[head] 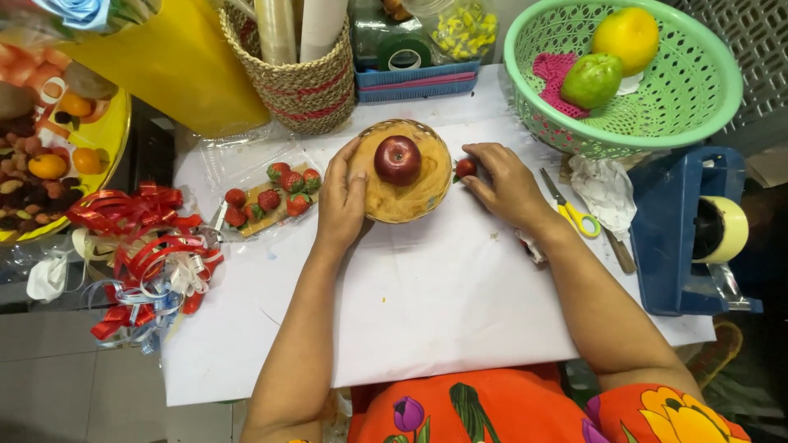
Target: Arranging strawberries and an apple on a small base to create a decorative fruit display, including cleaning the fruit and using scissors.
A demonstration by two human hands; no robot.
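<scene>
A small wicker basket (427, 202) lined with tan shredded filling sits on the white paper. A red apple (398, 159) rests in its middle. My left hand (341, 199) grips the basket's left rim. My right hand (502, 182) lies just right of the basket, its fingertips pinching a strawberry (465, 167) beside the rim. A clear tray of several strawberries (271, 199) lies to the left of my left hand.
A green plastic basket (698, 115) with a yellow and a green fruit stands at the back right. Yellow-handled scissors (572, 211), a blue tape dispenser (685, 238), red ribbon bows (139, 246), a woven basket of rolls (300, 82) and a fruit platter (49, 156) surround the paper.
</scene>
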